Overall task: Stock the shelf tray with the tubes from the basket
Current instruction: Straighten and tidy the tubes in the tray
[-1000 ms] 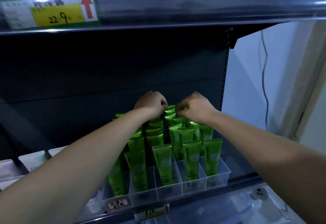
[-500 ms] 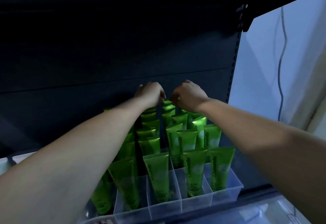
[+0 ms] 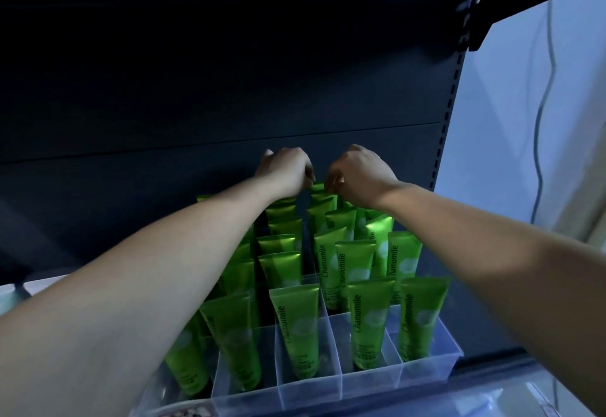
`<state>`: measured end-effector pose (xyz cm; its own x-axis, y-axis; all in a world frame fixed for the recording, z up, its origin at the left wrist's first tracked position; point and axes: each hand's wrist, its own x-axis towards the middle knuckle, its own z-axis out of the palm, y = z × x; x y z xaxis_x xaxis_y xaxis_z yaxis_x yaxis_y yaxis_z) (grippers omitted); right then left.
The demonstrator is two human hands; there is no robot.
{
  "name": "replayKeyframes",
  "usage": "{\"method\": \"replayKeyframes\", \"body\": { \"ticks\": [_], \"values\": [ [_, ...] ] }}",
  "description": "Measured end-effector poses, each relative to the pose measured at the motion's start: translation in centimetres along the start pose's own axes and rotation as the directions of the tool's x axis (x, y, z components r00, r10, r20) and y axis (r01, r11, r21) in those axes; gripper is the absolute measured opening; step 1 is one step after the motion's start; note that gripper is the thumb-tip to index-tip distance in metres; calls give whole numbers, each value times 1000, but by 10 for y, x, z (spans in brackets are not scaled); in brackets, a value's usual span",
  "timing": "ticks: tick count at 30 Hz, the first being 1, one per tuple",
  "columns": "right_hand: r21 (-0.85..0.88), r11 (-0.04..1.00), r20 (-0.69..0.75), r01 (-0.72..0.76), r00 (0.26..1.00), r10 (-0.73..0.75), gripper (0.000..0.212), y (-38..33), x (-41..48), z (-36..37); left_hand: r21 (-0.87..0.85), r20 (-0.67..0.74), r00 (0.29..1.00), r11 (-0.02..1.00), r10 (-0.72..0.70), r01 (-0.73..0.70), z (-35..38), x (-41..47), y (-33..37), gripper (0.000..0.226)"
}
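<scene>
Fingers of L hand & R hand pinch rear tube top; front tubes in clear tray read "Chamomile".

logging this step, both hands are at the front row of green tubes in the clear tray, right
Not the front row. The head view shows the left hand and right hand at the back row of green tubes in the clear tray, both pinching the rearmost tube.

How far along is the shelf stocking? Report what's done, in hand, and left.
Done: green tubes stand in rows across the clear tray. In hand: left hand and right hand pinch the rearmost tube by its top. Left: unknown; the basket is out of view.
</scene>
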<state>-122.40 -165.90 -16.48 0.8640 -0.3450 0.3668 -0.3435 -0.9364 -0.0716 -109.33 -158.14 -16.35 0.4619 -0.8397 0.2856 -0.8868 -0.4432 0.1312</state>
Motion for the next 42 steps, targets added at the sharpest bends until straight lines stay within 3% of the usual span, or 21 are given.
{"method": "replayKeyframes", "body": {
  "ticks": [13,19,21,26,28,32,42],
  "values": [
    [42,996,94,-82,992,78,26,-3,-9,-6,-50,73,997,998,-36,40,-9,-14,2,31],
    [133,981,121,-139,985,123,26,-6,-22,-18,-235,-100,995,971,11,-35,-23,-36,4,13],
    [154,981,109,-118,989,102,22,-8,-31,-25,-272,-80,995,959,63,-83,-29,-49,7,10],
    [228,966,98,-122,990,102,16,-9,-45,-33,-194,71,994,979,85,-70,-31,-65,13,15],
    [170,981,126,-88,990,67,15,-9,-48,-33,-158,83,994,986,68,-54,-30,-66,15,20],
    [35,997,168,-62,984,55,19,-9,-52,-35,-134,69,997,990,41,-31,-29,-66,21,16],
    [119,990,77,-71,995,62,23,-15,-47,-27,-144,-20,999,988,44,-47,-18,-60,22,10]
  ]
}}
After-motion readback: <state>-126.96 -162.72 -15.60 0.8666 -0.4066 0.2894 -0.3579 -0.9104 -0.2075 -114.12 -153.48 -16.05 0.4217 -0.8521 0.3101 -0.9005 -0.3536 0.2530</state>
